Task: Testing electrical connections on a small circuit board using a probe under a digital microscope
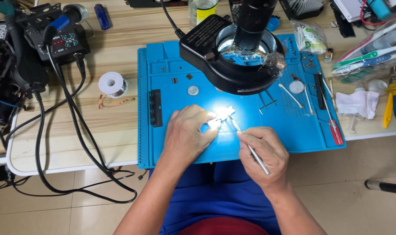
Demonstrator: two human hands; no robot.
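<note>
Left hand [187, 135] grip pinched on small part [222, 114] | right hand [264, 150] grip closed round metal tool [250, 146] | blue mat [172, 87]

**An electronics repair bench**

This is a small electronics repair workshop. A blue silicone work mat [250, 143], moulded with small compartments for parts, lies on a pale wooden worktop [115, 130]. Above the mat's far half hangs a black microscope head with a ring light [232, 61], throwing a bright patch onto the mat. Left of the mat sit a spool of solder wire [112, 84] and, further left, a black hot-air rework station [61, 41] with trailing cables. Right of the mat lie a red-handled screwdriver [335, 130], yellow-handled pliers [391, 102] and brushes [367, 56]. Cotton swabs [290, 95] rest on the mat's right part.
</note>
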